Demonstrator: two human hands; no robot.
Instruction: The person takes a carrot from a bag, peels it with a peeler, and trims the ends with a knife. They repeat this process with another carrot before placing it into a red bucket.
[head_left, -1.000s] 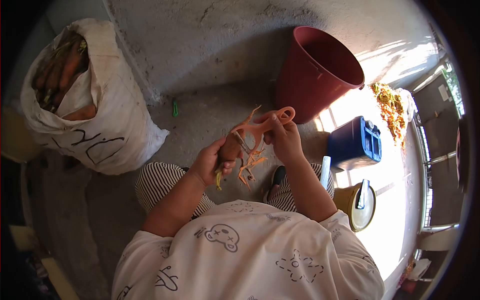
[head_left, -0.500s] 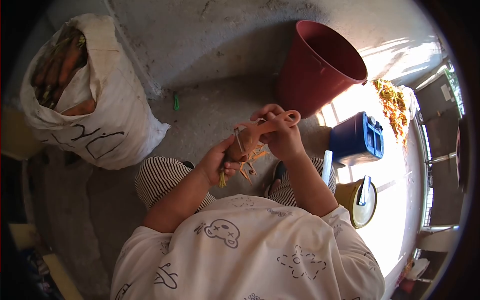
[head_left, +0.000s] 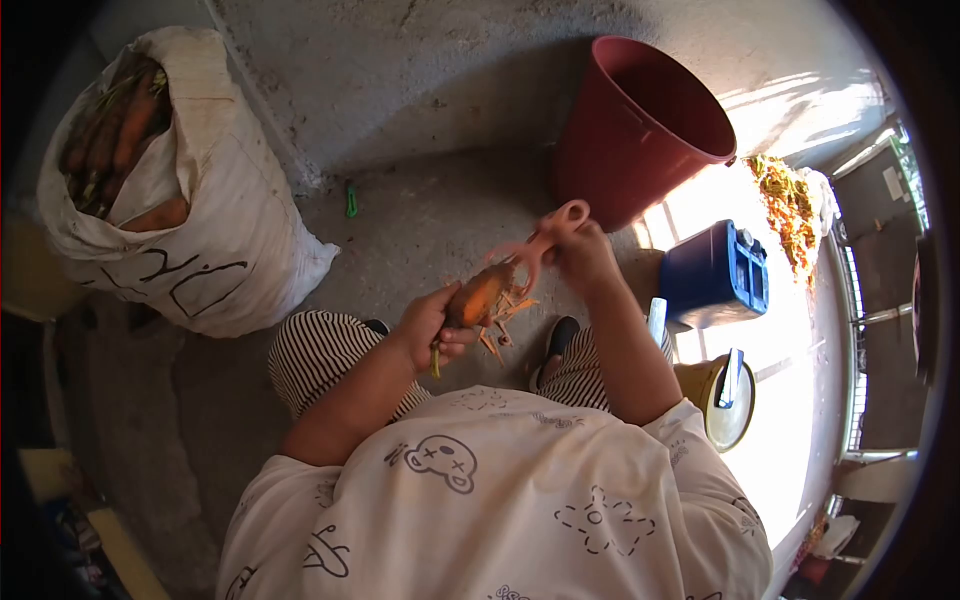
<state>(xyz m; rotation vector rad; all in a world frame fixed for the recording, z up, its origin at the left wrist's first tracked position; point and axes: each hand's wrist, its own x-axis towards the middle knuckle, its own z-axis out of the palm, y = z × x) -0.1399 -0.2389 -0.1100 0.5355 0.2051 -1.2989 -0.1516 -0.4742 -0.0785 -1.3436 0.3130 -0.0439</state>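
Grey concrete floor point(head_left: 425, 215) occupies the middle of the frame and meets a rough wall point(head_left: 420, 85) along the upper part. Strong sunlight falls on the right side. One carrot point(head_left: 478, 296) is located at the centre of the frame, above the floor, tilted with its tip toward the upper right and its green stem end toward the lower left. Left hand point(head_left: 432, 328): fingers curled around the carrot near the stem end, gripping it firmly. Right hand point(head_left: 584, 254): fingers closed around the handle of an orange peeler point(head_left: 543, 243), ring end toward the upper right. The peeler head is positioned at the carrot's tip; blur prevents confirmation of blade contact. Thin peelings point(head_left: 512, 322) appear just beside the carrot, on its lower right. A white sack point(head_left: 250, 200) containing carrots stands at upper left; a green clip point(head_left: 351, 199) lies near it. A dark red bucket point(head_left: 600, 150) stands at upper right, with a blue jerrycan point(head_left: 700, 278) below it in the frame
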